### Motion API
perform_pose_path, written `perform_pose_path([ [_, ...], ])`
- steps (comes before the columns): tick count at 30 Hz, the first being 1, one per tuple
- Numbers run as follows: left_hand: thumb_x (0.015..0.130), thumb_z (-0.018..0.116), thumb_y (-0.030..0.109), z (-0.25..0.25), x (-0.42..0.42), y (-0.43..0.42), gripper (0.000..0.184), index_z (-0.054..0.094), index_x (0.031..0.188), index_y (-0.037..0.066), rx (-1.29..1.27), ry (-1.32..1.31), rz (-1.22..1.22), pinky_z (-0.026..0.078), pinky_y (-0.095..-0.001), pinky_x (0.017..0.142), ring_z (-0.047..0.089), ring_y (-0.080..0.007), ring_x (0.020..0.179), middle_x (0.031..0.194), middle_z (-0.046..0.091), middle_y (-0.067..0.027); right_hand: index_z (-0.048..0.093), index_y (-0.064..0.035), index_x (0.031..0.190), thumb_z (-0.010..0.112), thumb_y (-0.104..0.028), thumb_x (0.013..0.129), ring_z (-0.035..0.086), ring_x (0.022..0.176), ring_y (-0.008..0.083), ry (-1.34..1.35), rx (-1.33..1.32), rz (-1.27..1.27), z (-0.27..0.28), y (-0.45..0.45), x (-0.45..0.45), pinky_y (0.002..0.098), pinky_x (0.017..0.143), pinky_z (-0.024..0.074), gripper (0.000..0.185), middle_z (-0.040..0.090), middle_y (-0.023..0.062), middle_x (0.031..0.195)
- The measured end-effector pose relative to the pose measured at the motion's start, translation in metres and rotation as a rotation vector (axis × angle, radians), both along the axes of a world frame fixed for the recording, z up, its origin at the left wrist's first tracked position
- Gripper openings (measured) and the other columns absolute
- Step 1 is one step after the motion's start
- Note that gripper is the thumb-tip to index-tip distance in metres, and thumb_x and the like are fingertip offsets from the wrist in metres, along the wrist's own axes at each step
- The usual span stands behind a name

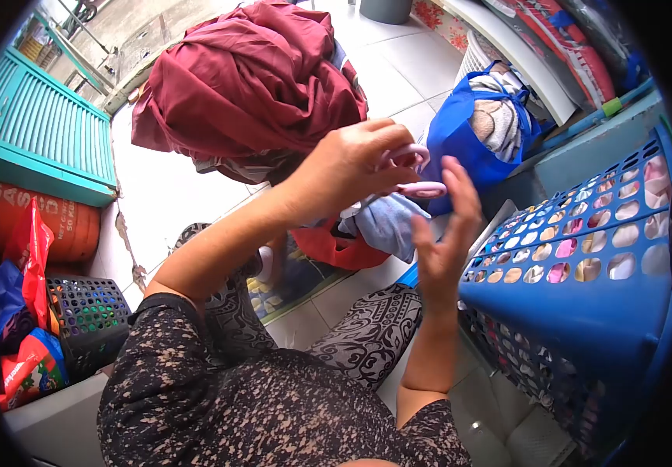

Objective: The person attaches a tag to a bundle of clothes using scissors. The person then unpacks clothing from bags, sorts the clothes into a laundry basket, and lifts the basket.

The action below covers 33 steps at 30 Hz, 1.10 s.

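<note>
My left hand [359, 159] is closed around a pair of scissors [421, 189] with pale pink loop handles. The handles point right, and the blades are hidden behind my fingers. Just right of them, my right hand [451, 233] is raised with its fingers apart, holding nothing and slightly blurred. Below the hands, light blue cloth [389, 222] sits in or against a red bag [340, 251] on the floor. Beyond my left hand lies a large heap of maroon cloth [246, 86], with other fabric under it.
At right stands a blue perforated laundry basket [565, 300] full of clothes. A blue bag [451, 132] of folded cloth is behind it. Left are a teal louvred door [40, 117], a black crate [87, 315] and plastic bags [33, 362]. A patterned mat [293, 284] lies between my legs.
</note>
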<state>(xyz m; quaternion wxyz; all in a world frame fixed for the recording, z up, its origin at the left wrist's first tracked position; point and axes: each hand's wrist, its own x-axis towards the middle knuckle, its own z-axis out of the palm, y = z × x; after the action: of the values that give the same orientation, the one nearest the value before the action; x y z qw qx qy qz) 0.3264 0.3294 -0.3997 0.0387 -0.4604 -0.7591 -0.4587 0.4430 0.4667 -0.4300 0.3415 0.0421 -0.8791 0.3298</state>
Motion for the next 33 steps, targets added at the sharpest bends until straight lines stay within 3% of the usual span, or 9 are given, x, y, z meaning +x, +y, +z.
perform_pose_path([
  [6, 0.07, 0.067, 0.012, 0.008, 0.005, 0.01, 0.026, 0.056, 0.092, 0.003, -0.142, -0.073, -0.014, 0.045, -0.0271, 0.064, 0.054, -0.0167, 0.07, 0.081, 0.053, -0.0081, 0.049, -0.0035, 0.108, 0.052, -0.026, 0.085, 0.054, 0.096, 0.0282, -0.204, -0.132, -0.071, -0.029, -0.018, -0.022, 0.0484, 0.095, 0.0247, 0.032, 0.057, 0.0126, 0.101],
  [7, 0.073, 0.065, 0.012, -0.002, -0.004, 0.009, 0.025, 0.055, 0.094, 0.002, -0.006, -0.024, -0.028, 0.045, -0.0269, 0.065, 0.054, -0.0155, 0.071, 0.083, 0.054, -0.0085, 0.051, -0.002, 0.103, 0.051, -0.02, 0.086, 0.058, 0.081, 0.0199, -0.104, -0.021, -0.079, -0.031, -0.017, -0.026, 0.0398, 0.087, 0.0356, 0.025, 0.059, 0.0085, 0.086],
  [8, 0.075, 0.062, 0.013, -0.012, -0.012, 0.006, 0.025, 0.055, 0.096, 0.002, 0.13, 0.023, -0.044, 0.045, -0.0267, 0.066, 0.054, -0.0143, 0.072, 0.086, 0.055, -0.0089, 0.052, -0.0015, 0.102, 0.052, -0.019, 0.086, 0.057, 0.079, 0.017, -0.216, -0.29, -0.02, -0.034, -0.016, -0.028, 0.0354, 0.082, 0.0375, 0.024, 0.059, 0.008, 0.084],
  [10, 0.085, 0.049, 0.012, -0.023, -0.026, -0.009, 0.016, 0.054, 0.096, 0.002, 0.328, -0.481, 0.085, 0.044, -0.0244, 0.065, 0.053, -0.0101, 0.074, 0.087, 0.055, -0.0047, 0.052, -0.0004, 0.101, 0.053, -0.017, 0.087, 0.056, 0.075, 0.011, -0.432, -0.828, 0.097, -0.043, -0.01, -0.031, 0.0264, 0.072, 0.0413, 0.022, 0.058, 0.0068, 0.08],
  [12, 0.085, 0.049, 0.012, -0.044, -0.034, -0.026, 0.013, 0.054, 0.092, 0.002, 0.236, -0.667, 0.249, 0.044, -0.0234, 0.065, 0.053, -0.009, 0.073, 0.083, 0.055, -0.0025, 0.053, -0.0006, 0.101, 0.053, -0.019, 0.087, 0.05, 0.069, 0.0053, -0.448, -0.919, 0.051, -0.066, 0.004, -0.033, 0.0189, 0.06, 0.0388, 0.022, 0.055, 0.0016, 0.075],
  [15, 0.078, 0.054, 0.009, -0.099, -0.019, -0.028, 0.015, 0.055, 0.088, -0.001, -0.053, -0.572, 0.168, 0.045, -0.0273, 0.064, 0.056, -0.0141, 0.07, 0.074, 0.057, -0.0094, 0.052, -0.0027, 0.1, 0.054, -0.023, 0.087, 0.045, 0.064, 0.0043, -0.515, -0.999, 0.068, -0.076, 0.012, -0.031, 0.0186, 0.057, 0.0367, 0.024, 0.049, -0.0028, 0.072],
  [21, 0.069, 0.062, 0.015, -0.121, 0.001, -0.019, 0.025, 0.054, 0.088, 0.002, -0.331, -0.247, 0.394, 0.046, -0.0392, 0.065, 0.056, -0.0328, 0.079, 0.091, 0.054, -0.0149, 0.047, -0.0069, 0.093, 0.055, -0.019, 0.086, 0.047, 0.055, 0.0064, -0.522, -1.448, 0.242, -0.079, -0.031, -0.042, 0.0198, 0.048, 0.0417, 0.017, 0.049, -0.0012, 0.067],
  [27, 0.071, 0.057, 0.013, -0.118, -0.003, -0.021, 0.017, 0.052, 0.082, 0.002, -0.519, -0.188, 0.409, 0.046, -0.0412, 0.064, 0.056, -0.0343, 0.079, 0.089, 0.054, -0.016, 0.044, -0.0084, 0.092, 0.057, -0.018, 0.085, 0.048, 0.048, 0.0082, -0.5, -1.518, 0.149, -0.105, -0.056, -0.066, 0.0206, 0.043, 0.0433, 0.017, 0.05, 0.0002, 0.062],
  [33, 0.073, 0.054, 0.017, -0.134, -0.017, -0.03, 0.018, 0.056, 0.081, 0.0, -0.432, -0.257, 0.311, 0.045, -0.0418, 0.069, 0.056, -0.0346, 0.078, 0.083, 0.056, -0.0179, 0.045, -0.0051, 0.085, 0.058, -0.013, 0.082, 0.047, 0.045, 0.0105, -0.544, -1.466, 0.058, -0.115, -0.053, -0.051, 0.0218, 0.042, 0.0435, 0.015, 0.048, 0.0024, 0.059],
])
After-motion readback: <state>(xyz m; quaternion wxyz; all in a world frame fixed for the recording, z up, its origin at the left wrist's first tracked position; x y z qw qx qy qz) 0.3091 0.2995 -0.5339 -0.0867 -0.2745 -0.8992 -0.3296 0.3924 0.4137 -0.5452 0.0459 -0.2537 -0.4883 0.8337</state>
